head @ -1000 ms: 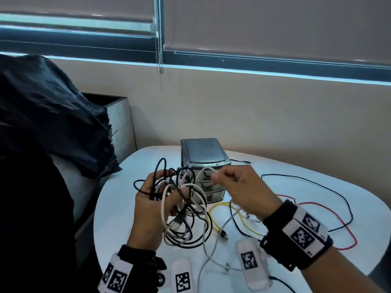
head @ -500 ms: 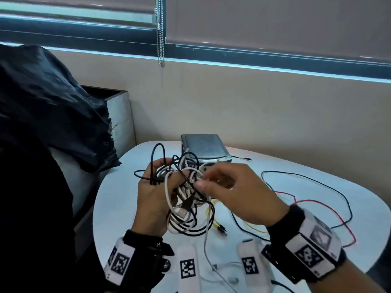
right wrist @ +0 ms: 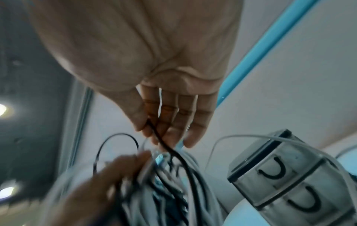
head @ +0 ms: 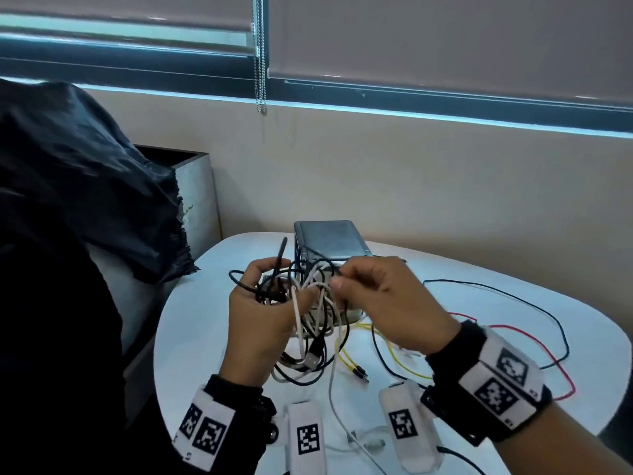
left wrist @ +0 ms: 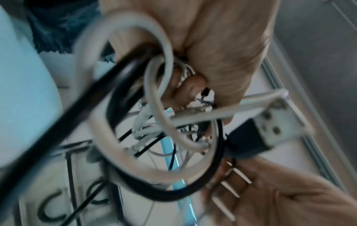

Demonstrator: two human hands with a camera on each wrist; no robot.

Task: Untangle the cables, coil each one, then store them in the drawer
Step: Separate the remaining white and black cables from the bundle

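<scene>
A tangled bundle of black and white cables [head: 310, 323] hangs above the white table [head: 191, 337], gripped in my left hand [head: 270, 303]. In the left wrist view the white and black loops [left wrist: 154, 122] fill the frame, with a USB plug [left wrist: 270, 126] dangling. My right hand [head: 346, 282] is at the bundle's right side and pinches a thin black cable [right wrist: 166, 146] between thumb and fingers. The small grey drawer unit [head: 330, 240] stands just behind the hands; its drawers [right wrist: 289, 183] look closed.
Loose black [head: 513, 293], red [head: 534, 341] and yellow [head: 394, 358] wires lie on the table's right half. A white cable [head: 342, 416] trails toward the near edge. A dark cloth-covered bulk [head: 75, 186] sits left, and a wall is behind.
My right hand has moved left into the bundle and now pinches a black strand instead of a white one. Both hands and the bundle have risen slightly toward the drawer unit.
</scene>
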